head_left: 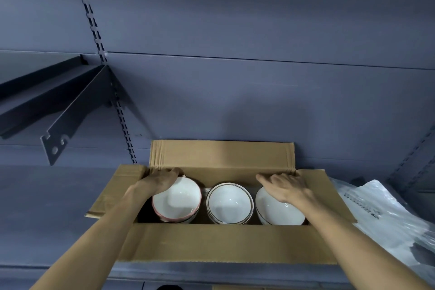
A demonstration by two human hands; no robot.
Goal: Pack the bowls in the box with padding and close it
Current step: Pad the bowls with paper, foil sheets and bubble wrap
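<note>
Both arms reach into the box [226, 242] on the shelf. Left hand [162, 180] lies flat on the pink-rimmed bowl [176, 200]; right hand [286, 186], fingers spread, rests on the right bowl [277, 214]. Without padding between them, the bowls could knock and chip.

One open cardboard box [226, 242] sits on a shelf. Inside it stand three stacks of white bowls in a row; how many bowls each stack holds cannot be told. Two hands reach into the box. One plastic bag [386, 214] lies right of the box. One shelf bracket [70, 113] hangs to its upper left.
</note>
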